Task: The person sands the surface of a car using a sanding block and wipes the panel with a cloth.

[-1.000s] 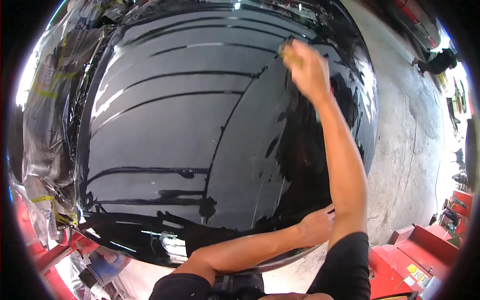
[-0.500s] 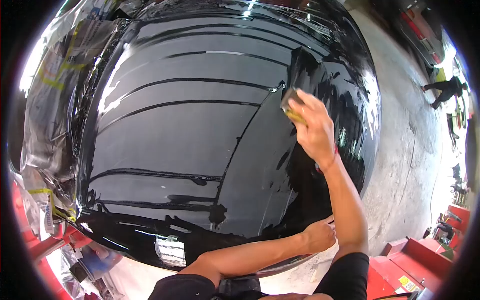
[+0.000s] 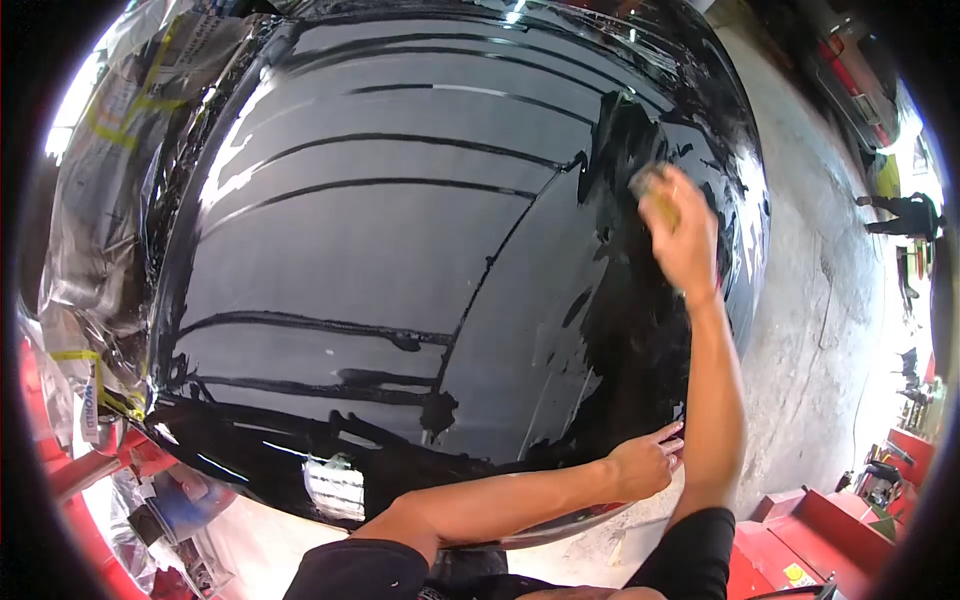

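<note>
A black car hood [image 3: 380, 260] fills the middle, its surface dull grey in broad areas with glossy wet-looking black streaks. My right hand [image 3: 688, 235] is closed around a small grey-and-yellow sanding block [image 3: 655, 190], slightly blurred, over the dark streaked band on the hood's right side. Lower down, my left hand [image 3: 643, 468] lies at the near right edge of the hood, fingers stretched out. My right forearm passes just beside its fingertips.
Plastic masking film [image 3: 100, 230] with yellow tape covers the left side. Red metal equipment [image 3: 820, 540] stands at lower right, more red frame [image 3: 90, 470] at lower left. Beyond the concrete floor [image 3: 810, 300] are a parked vehicle [image 3: 858, 80] and another person [image 3: 905, 215].
My right hand has moved right with the sanding block, farther onto the dark streaked band. My left hand stays near the edge, its fingers more spread. The view has shifted slightly.
</note>
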`<control>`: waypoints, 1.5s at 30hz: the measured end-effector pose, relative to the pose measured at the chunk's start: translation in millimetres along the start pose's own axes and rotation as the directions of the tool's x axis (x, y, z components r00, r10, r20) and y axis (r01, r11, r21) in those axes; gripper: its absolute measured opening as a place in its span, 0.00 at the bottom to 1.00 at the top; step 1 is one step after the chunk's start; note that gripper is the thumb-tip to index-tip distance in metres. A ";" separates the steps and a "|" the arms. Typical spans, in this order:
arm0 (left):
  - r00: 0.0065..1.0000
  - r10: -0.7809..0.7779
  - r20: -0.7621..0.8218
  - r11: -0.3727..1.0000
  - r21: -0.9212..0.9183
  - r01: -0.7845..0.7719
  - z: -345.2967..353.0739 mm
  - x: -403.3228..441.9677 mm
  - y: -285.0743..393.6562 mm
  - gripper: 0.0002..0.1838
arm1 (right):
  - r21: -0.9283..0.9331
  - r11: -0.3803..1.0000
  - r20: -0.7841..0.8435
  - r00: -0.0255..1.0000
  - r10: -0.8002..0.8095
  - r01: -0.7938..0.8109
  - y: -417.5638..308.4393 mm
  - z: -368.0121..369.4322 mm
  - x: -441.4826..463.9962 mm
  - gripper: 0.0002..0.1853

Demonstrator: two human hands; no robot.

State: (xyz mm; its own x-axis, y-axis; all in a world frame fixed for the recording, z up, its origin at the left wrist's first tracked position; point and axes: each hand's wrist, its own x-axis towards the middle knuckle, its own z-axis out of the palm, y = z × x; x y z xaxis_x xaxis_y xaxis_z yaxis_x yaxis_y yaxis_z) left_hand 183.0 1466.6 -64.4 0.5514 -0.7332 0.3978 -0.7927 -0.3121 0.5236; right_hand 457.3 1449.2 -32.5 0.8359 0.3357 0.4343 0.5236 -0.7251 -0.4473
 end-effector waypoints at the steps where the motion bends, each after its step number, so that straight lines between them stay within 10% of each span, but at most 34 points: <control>1: 1.000 -0.005 -0.006 1.000 0.004 0.005 7.3 1.3 -1.5 0.21 | -0.035 0.997 -0.063 0.996 0.067 -0.069 16.0 11.0 18.0 0.15; 3: 0.993 -0.079 0.089 0.915 -0.388 0.108 14.9 4.7 -1.4 0.20 | -0.170 0.981 -0.149 0.987 0.066 -0.091 14.7 25.6 33.1 0.15; 9: 0.939 -0.001 0.343 1.000 -0.024 0.010 -28.3 9.3 -2.6 0.22 | -0.010 1.000 -0.025 1.000 -0.019 0.019 -20.6 -7.5 -41.2 0.16; 15: 1.000 -0.003 -0.011 0.988 -0.154 0.001 -1.3 3.1 -3.3 0.18 | -0.175 0.970 -0.169 0.976 0.138 -0.168 37.2 19.8 27.7 0.15; 24: 0.985 0.006 0.171 0.988 -0.154 0.020 -32.1 6.5 -7.9 0.12 | 0.058 0.998 0.170 0.985 0.010 -0.020 -56.8 -67.7 -132.0 0.22; 26: 0.948 -0.012 0.317 0.994 -0.096 0.045 -35.9 9.4 -8.5 0.14 | 0.018 0.987 -0.037 0.986 0.161 -0.161 -53.4 -87.8 -153.3 0.18; 30: 0.961 0.084 0.263 0.995 -0.081 -0.064 -33.4 5.1 -14.9 0.21 | 0.512 0.706 -0.481 0.518 0.707 -0.489 -34.7 -129.6 -263.7 0.20; 32: 0.945 0.061 0.323 0.990 -0.142 -0.015 -42.5 12.5 -13.4 0.21 | 0.339 0.570 -0.570 0.319 0.757 -0.749 -28.7 -137.1 -380.0 0.21; 36: 0.943 0.022 0.331 1.000 -0.004 -0.022 -48.4 18.8 -3.9 0.23 | 0.304 0.049 -0.404 -0.082 0.911 -0.952 -69.4 -93.3 -633.1 0.23; 38: 0.950 -0.039 0.309 0.997 0.077 0.016 -46.8 24.0 0.8 0.26 | 0.638 -0.305 0.025 -0.377 0.926 -0.707 -104.3 -55.1 -718.4 0.21; 45: 0.922 -0.103 0.374 0.943 0.331 -0.029 -36.9 34.4 15.2 0.26 | 0.118 -0.387 0.152 -0.369 0.917 -0.914 -139.3 102.2 -890.0 0.16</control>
State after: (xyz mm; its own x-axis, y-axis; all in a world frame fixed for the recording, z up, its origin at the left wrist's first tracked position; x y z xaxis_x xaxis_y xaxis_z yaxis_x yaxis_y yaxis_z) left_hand 199.5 1458.9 -14.9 0.4927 -0.8696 0.0307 -0.8496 -0.4731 0.2332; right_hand -342.7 1312.8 -436.6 0.1971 -0.6972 -0.6893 -0.9477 0.0445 -0.3160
